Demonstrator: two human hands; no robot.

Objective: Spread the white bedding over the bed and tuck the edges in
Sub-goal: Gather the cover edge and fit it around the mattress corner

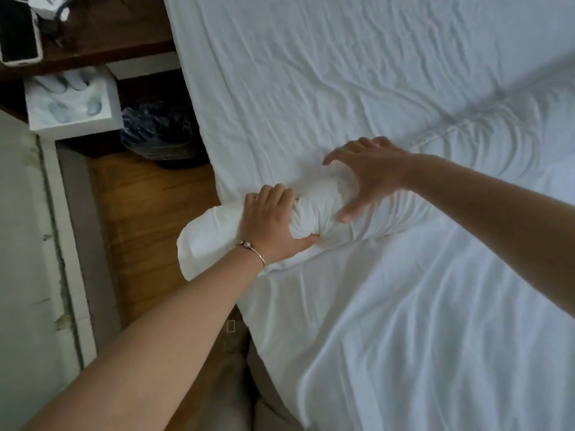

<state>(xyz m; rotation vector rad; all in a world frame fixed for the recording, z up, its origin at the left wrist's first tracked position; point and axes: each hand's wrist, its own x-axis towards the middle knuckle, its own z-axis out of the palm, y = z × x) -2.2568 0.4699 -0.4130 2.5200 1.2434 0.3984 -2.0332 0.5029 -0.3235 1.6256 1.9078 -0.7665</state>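
White bedding (pixel 314 209) bunched under hands: left hand (pixel 270 223) grips it, right hand (pixel 370 175) spread above.

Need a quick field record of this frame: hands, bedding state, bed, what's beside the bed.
left hand: grips a bunched roll of white bedding at the bed's edge; bracelet on the wrist
right hand: fingers spread, over the same roll, farther onto the bed; contact unclear
bedding state: wrinkled, bunched at the edge, one end overhanging the floor
bed: covered in white sheet
beside bed: wooden floor, dark bin with plastic liner, white box, phone on a wooden surface
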